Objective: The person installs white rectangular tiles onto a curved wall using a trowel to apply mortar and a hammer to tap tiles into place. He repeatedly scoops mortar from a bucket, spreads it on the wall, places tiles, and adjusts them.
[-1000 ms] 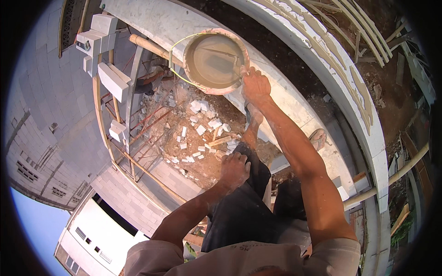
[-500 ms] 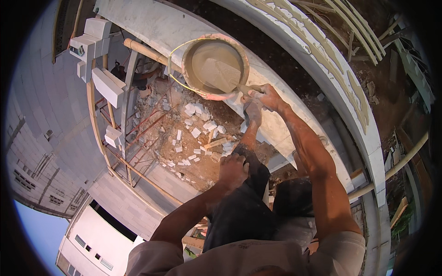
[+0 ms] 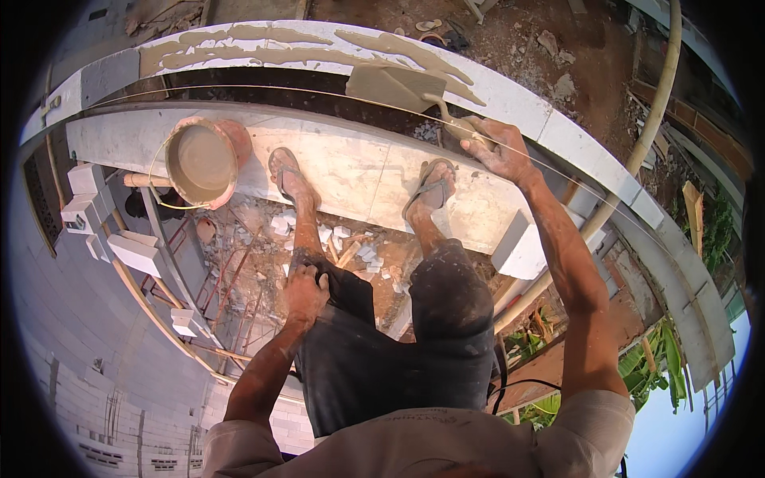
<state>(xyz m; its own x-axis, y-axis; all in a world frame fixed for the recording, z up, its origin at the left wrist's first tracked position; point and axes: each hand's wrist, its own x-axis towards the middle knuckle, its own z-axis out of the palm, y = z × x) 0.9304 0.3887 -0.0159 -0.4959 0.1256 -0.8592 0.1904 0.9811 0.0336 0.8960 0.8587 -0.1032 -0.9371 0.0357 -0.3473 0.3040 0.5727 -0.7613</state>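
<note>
My right hand [image 3: 500, 150] grips a trowel [image 3: 390, 86] by its handle, at the near edge of the curved white block wall [image 3: 526, 105]. Wet grey mortar coats the blade, which lies over the wall's top face. Uneven strips of mortar [image 3: 271, 54] run along that face, to the left of the blade and beyond it. My left hand [image 3: 305, 293] rests on my left knee, its fingers draped over the dark trouser cloth and nothing in it. A reddish bucket [image 3: 233, 151] of grey mortar stands on the pale plank to the left of my feet.
A thin string [image 3: 279, 90] stretches along the wall, close to the trowel. Both sandalled feet stand on the plank [image 3: 370, 179], above rubble-strewn ground [image 3: 255, 271]. White blocks [image 3: 137, 253] sit on scaffolding at left; another block [image 3: 519, 245] is right of my feet. A bamboo pole [image 3: 657, 119] crosses at right.
My right hand has carried the trowel from inside the bucket to the wall's top. My view has turned right, so the bucket appears farther left. The left hand stays on the knee.
</note>
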